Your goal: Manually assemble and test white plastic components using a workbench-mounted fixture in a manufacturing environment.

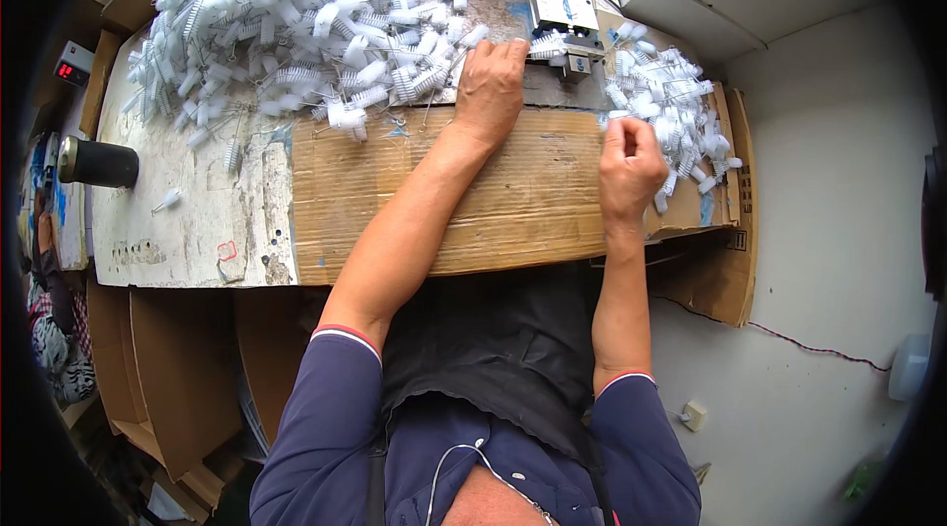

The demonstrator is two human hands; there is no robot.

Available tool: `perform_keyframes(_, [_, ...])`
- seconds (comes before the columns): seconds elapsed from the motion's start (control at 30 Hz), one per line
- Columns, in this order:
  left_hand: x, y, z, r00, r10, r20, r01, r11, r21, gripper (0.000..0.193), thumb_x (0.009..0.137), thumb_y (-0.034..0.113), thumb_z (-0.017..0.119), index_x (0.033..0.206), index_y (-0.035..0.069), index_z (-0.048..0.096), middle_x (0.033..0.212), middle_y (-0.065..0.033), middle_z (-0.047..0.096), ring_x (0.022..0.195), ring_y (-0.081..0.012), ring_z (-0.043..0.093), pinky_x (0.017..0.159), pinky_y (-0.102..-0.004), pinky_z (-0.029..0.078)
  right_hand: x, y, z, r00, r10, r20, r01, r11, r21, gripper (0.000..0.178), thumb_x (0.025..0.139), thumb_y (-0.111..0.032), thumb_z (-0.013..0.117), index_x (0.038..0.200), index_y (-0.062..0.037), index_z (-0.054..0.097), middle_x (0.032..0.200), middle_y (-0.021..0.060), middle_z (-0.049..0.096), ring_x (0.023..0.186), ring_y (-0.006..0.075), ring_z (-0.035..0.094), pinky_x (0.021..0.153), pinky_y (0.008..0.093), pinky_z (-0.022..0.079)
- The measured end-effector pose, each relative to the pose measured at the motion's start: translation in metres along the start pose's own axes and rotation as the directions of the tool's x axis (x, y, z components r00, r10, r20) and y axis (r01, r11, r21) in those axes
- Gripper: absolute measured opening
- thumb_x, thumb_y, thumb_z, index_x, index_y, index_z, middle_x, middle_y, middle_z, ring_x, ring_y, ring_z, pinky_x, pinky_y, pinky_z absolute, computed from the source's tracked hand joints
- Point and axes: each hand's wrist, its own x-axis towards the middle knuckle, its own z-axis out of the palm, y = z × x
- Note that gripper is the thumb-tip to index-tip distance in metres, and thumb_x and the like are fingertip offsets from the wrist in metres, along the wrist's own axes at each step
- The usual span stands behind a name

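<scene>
My left hand [490, 87] is closed, its fingertips at the near end of a small white bristle brush [546, 47]. That brush lies across the front of a small metal fixture [562, 5]. Its grip on the brush is partly hidden by the fingers. My right hand [631, 171] is pinched closed at the near left edge of a smaller heap of white brushes [676, 112]. A bit of white shows at its fingertips, too small to name. To the left of my left hand rises a large heap of white brushes [286, 23] with wire stems.
Flat cardboard [385, 191] covers the table's front edge. A dark cylinder [99, 162] and one loose brush [168, 200] lie on the white board at left. A box with a red display [74, 64] stands far left. Cardboard walls [742, 161] border the right edge.
</scene>
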Motion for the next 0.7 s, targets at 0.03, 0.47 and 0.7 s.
perform_keyframes(0.03, [0.000, -0.001, -0.001, 1.000, 0.006, 0.013, -0.006, 1.000, 0.005, 0.021, 0.094, 0.002, 0.061, 0.113, 0.004, 0.069, 0.094, -0.0137, 0.072, 0.087, -0.0339, 0.064, 0.081, -0.0436, 0.052, 0.006, 0.006, -0.007, 0.999, -0.034, -0.024, 0.030, 0.991, -0.132, 0.009, 0.094, -0.013, 0.075, 0.094, -0.0054, 0.071, 0.077, 0.0104, 0.071, 0.064, 0.0229, 0.066, 0.059, 0.0357, 0.052])
perform_keyframes(0.47, [-0.004, 0.000, -0.006, 0.999, 0.035, -0.002, -0.035, 0.999, -0.014, 0.030, 0.090, -0.001, 0.059, 0.116, 0.005, 0.073, 0.093, -0.0116, 0.071, 0.086, -0.0308, 0.065, 0.080, -0.0414, 0.053, 0.022, 0.016, -0.013, 0.976, 0.130, 0.177, -0.025, 0.867, -0.498, 0.018, 0.095, -0.029, 0.072, 0.094, -0.0109, 0.074, 0.086, 0.0129, 0.077, 0.078, 0.0368, 0.073, 0.069, 0.0455, 0.056])
perform_keyframes(0.7, [-0.006, 0.002, -0.015, 0.997, 0.067, 0.034, -0.068, 0.997, 0.047, 0.023, 0.094, 0.002, 0.059, 0.111, 0.006, 0.075, 0.089, -0.0115, 0.070, 0.085, -0.0290, 0.066, 0.077, -0.0402, 0.053, -0.003, 0.019, -0.023, 0.968, 0.250, -0.017, -0.249, 0.968, 0.031, 0.013, 0.092, -0.011, 0.078, 0.090, 0.0007, 0.072, 0.070, 0.0046, 0.070, 0.061, 0.0094, 0.059, 0.059, 0.0277, 0.049])
